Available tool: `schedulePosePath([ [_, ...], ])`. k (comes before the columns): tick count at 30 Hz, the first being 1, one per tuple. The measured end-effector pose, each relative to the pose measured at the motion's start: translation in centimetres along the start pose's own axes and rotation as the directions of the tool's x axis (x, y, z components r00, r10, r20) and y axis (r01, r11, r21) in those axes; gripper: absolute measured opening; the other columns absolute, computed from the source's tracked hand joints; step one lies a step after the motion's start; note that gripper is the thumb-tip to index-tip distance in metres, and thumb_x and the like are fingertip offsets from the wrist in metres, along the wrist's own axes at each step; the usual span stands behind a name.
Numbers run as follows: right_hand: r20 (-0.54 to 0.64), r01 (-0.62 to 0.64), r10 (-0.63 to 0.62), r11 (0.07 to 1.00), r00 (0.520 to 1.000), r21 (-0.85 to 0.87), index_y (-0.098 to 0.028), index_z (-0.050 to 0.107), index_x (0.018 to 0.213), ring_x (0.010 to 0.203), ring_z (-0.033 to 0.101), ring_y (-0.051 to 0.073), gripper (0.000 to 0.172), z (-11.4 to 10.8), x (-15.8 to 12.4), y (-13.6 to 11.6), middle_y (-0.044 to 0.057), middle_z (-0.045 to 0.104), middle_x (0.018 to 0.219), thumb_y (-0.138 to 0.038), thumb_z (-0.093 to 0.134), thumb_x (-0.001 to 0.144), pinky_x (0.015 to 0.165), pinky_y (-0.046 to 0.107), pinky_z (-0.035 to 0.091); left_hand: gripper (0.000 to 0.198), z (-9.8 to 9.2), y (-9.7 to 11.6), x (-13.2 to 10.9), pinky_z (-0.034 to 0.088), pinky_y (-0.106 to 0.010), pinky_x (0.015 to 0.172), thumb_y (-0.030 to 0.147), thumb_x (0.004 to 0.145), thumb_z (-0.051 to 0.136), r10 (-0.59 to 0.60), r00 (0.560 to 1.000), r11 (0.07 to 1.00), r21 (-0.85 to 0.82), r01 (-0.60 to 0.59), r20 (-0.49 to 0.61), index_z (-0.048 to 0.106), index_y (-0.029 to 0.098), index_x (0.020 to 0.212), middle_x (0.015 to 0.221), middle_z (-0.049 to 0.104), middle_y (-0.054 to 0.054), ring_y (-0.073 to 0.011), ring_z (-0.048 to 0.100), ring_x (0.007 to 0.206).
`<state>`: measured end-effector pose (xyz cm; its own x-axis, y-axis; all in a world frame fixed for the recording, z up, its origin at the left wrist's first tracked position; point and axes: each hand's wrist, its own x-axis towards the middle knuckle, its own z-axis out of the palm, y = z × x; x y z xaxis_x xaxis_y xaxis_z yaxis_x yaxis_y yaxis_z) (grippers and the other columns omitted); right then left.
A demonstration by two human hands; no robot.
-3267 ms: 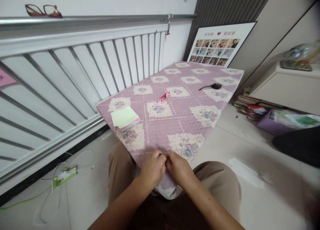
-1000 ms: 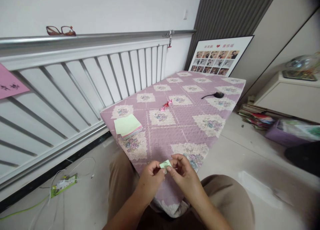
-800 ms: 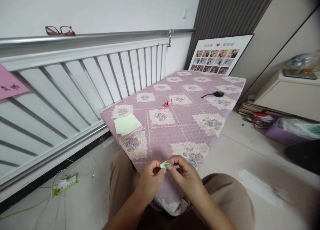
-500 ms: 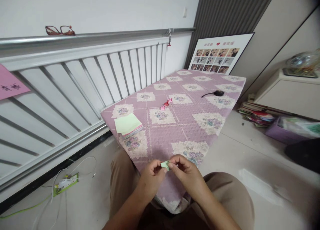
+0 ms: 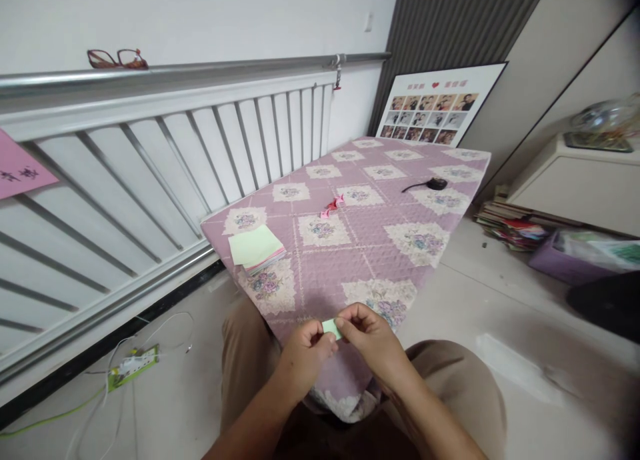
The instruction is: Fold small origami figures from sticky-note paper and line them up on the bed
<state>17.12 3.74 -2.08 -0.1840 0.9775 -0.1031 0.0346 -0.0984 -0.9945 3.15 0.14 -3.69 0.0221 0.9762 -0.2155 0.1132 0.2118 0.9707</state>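
Observation:
A small folded piece of light green paper [image 5: 331,328] is held between my two hands, just above the near end of the cloth-covered table [image 5: 325,280]. My left hand [image 5: 305,353] pinches its left side between thumb and fingers. On its right side, my right hand [image 5: 373,337] grips it with thumb and forefinger. A stack of square paper [image 5: 257,247], light green on top, lies at the table's left edge. Small folded pink and red paper pieces [image 5: 333,207] sit in a short row near the middle.
A black object with a strap [image 5: 437,184] lies at the table's right. A white radiator [image 5: 260,140] borders the left side. Glasses [image 5: 118,59] rest on the pipe. A power strip [image 5: 134,365] with cables lies on the floor. A framed photo board [image 5: 440,103] stands behind.
The fingers have shifted slightly on the green paper, and more of its flat face now shows. The view has moved very little.

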Motion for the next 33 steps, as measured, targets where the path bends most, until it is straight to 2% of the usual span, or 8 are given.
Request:
schedulePosePath([
  [7,-0.042,0.004,0.001,0.995,0.999,0.105,-0.021,0.051,0.072,0.057,0.044,0.010,0.026,0.3,0.4,1.1,-0.005,0.047,0.062,-0.040,0.069,0.069,0.055,0.024,0.038,0.016,0.3,-0.4,0.1,0.039,-0.024,0.060,0.031,0.077,0.057,-0.052,0.998,0.998,-0.033,0.053,0.018,0.055,0.016,0.072,0.065,0.060,0.001,-0.0109,0.050,0.059],
  [11,-0.048,0.021,-0.018,0.996,0.999,0.082,-0.021,0.050,0.072,0.056,0.042,0.010,0.023,0.1,0.5,1.5,-0.006,0.045,0.061,-0.037,0.066,0.072,0.054,0.024,0.035,0.016,0.5,-0.1,0.2,0.040,-0.023,0.059,0.032,0.077,0.057,-0.067,0.997,0.994,-0.086,0.070,0.041,0.056,0.015,0.077,0.067,0.061,0.000,-0.0109,0.051,0.059],
  [15,-0.011,0.049,-0.048,0.997,0.999,0.059,-0.022,0.050,0.074,0.057,0.044,0.010,0.024,-0.1,0.7,1.3,-0.006,0.047,0.062,-0.039,0.066,0.073,0.055,0.024,0.037,0.019,0.4,0.0,0.2,0.041,-0.023,0.059,0.035,0.077,0.056,-0.109,0.992,0.992,-0.048,0.112,0.062,0.057,0.016,0.079,0.071,0.063,-0.001,-0.0111,0.053,0.060],
  [20,0.056,-0.071,0.066,0.992,0.996,0.100,-0.022,0.055,0.095,0.059,0.049,0.011,0.036,-0.5,0.9,1.2,-0.005,0.055,0.068,-0.045,0.068,0.071,0.056,0.025,0.040,0.021,0.0,-0.3,0.3,0.040,-0.024,0.059,0.036,0.078,0.055,-0.071,0.995,0.997,-0.016,0.073,0.064,0.055,0.016,0.073,0.066,0.061,0.000,-0.0117,0.053,0.059],
  [22,0.097,-0.127,0.120,0.990,0.988,0.061,-0.020,0.058,0.086,0.055,0.045,0.010,0.032,-0.6,0.9,1.2,-0.005,0.052,0.064,-0.048,0.066,0.073,0.052,0.024,0.037,0.020,-0.2,-0.3,0.3,0.040,-0.025,0.060,0.036,0.078,0.054,-0.060,0.997,0.998,0.010,0.059,0.058,0.055,0.017,0.072,0.065,0.061,0.000,-0.0122,0.053,0.059],
  [25,0.100,-0.123,0.121,0.992,0.988,0.017,-0.019,0.055,0.067,0.053,0.038,0.009,0.032,-0.5,0.7,1.4,-0.005,0.046,0.058,-0.048,0.062,0.076,0.050,0.023,0.033,0.021,-0.4,-0.1,0.2,0.039,-0.025,0.060,0.035,0.078,0.052,-0.050,0.997,0.997,0.054,0.047,0.052,0.054,0.017,0.069,0.065,0.060,0.000,-0.0130,0.053,0.060],
  [29,0.040,-0.125,0.121,0.987,0.992,0.099,-0.019,0.052,0.064,0.053,0.035,0.008,0.031,0.1,0.3,1.9,-0.006,0.043,0.056,-0.046,0.062,0.076,0.051,0.023,0.030,0.021,-0.4,-0.3,-0.1,0.040,-0.026,0.062,0.035,0.079,0.052,-0.027,0.997,0.998,0.054,0.023,0.069,0.053,0.017,0.068,0.064,0.060,0.000,-0.0138,0.054,0.061],
  [33,0.067,-0.163,0.156,0.981,0.985,0.103,-0.019,0.051,0.065,0.052,0.034,0.008,0.030,0.1,0.4,2.8,-0.006,0.043,0.056,-0.045,0.060,0.078,0.050,0.023,0.029,0.020,-0.5,-1.2,0.0,0.037,-0.024,0.058,0.034,0.080,0.051,-0.093,0.988,0.996,0.024,0.090,0.127,0.055,0.016,0.072,0.065,0.058,0.000,-0.0119,0.050,0.058],
])
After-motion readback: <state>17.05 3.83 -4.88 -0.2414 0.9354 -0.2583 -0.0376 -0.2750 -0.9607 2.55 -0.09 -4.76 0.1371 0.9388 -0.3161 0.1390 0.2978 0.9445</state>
